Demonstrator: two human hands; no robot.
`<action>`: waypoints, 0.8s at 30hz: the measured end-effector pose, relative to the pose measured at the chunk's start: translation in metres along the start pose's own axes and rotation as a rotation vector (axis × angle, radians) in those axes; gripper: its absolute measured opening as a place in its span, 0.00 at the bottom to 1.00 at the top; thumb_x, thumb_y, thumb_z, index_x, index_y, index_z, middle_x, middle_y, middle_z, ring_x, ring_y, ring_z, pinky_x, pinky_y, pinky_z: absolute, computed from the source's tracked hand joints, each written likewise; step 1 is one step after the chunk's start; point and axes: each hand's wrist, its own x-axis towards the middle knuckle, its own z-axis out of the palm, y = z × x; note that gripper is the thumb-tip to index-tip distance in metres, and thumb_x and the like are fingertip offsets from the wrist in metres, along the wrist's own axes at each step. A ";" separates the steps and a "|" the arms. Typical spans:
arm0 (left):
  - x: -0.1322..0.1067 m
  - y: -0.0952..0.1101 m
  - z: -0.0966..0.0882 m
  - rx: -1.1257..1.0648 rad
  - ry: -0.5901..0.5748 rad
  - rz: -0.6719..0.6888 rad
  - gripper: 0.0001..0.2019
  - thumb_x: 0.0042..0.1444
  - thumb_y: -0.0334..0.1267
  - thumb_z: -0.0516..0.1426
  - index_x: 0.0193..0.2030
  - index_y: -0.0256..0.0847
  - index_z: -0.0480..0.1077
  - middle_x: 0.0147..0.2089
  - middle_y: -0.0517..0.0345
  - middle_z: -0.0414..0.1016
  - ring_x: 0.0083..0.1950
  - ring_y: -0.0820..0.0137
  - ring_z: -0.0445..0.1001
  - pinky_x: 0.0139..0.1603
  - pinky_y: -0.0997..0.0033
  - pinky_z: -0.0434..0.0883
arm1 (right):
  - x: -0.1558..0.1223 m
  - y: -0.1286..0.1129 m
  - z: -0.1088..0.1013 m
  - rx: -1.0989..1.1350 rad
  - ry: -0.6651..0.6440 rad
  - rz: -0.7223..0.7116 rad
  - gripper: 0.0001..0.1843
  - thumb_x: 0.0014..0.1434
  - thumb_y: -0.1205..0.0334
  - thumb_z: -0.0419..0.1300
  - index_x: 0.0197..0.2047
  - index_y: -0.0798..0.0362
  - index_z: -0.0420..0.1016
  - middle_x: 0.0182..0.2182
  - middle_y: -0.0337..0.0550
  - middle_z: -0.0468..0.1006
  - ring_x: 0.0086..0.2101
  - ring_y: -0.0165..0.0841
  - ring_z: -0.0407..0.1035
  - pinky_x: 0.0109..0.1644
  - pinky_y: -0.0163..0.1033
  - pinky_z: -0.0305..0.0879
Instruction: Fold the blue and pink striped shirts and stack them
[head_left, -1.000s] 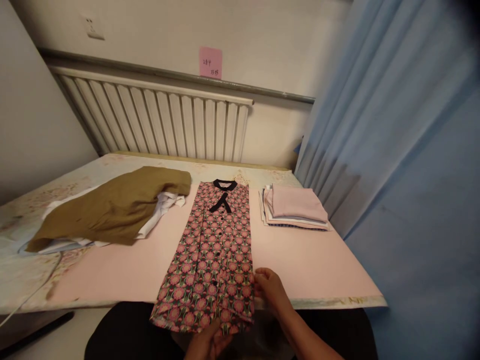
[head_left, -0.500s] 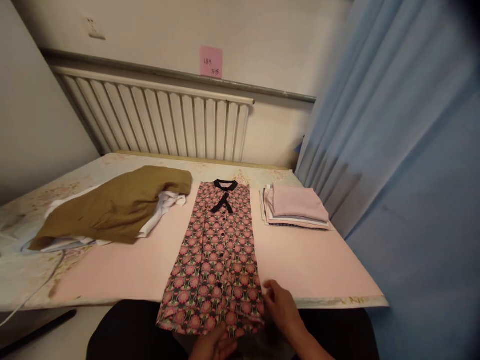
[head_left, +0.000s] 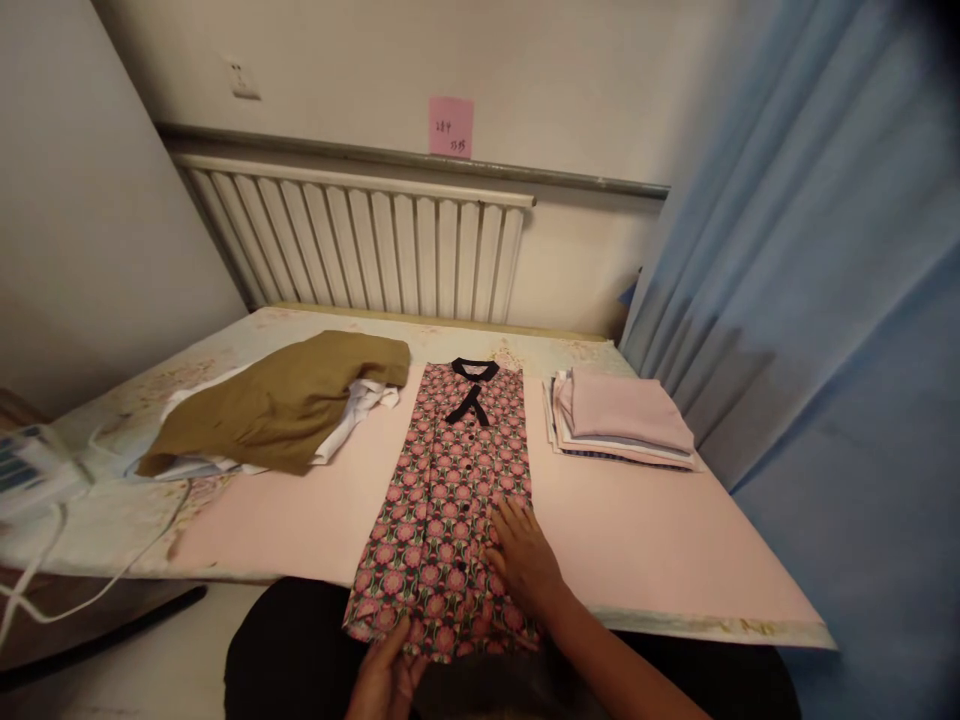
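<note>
A patterned blouse (head_left: 469,480) with pink flowers, a black collar and a black neck tie lies front side up, folded long and narrow, its lower end over the near table edge. My right hand (head_left: 525,555) rests flat on its lower right part, fingers stretched out. At the hem, my left hand (head_left: 386,675) has its thumb on top of the cloth and its fingers under it, pinching the left side of the bottom edge.
A heap of clothes with a brown garment (head_left: 277,400) on top lies at left. Folded clothes (head_left: 626,410) are stacked at right on the pink mat (head_left: 675,540). A blue curtain (head_left: 810,300) hangs at right; white cables (head_left: 112,580) run at left.
My right hand has moved from beside the blouse's right edge onto its front and flattened. My left hand has shifted left along the hem. The view has turned slightly left.
</note>
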 end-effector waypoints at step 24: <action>0.004 0.030 -0.009 -0.023 -0.034 0.159 0.25 0.44 0.26 0.60 0.53 0.37 0.69 0.39 0.50 0.81 0.42 0.59 0.80 0.45 0.61 0.75 | 0.080 -0.099 0.038 0.000 -0.280 -0.593 0.07 0.52 0.62 0.60 0.31 0.53 0.79 0.37 0.50 0.80 0.47 0.45 0.67 0.62 0.57 0.49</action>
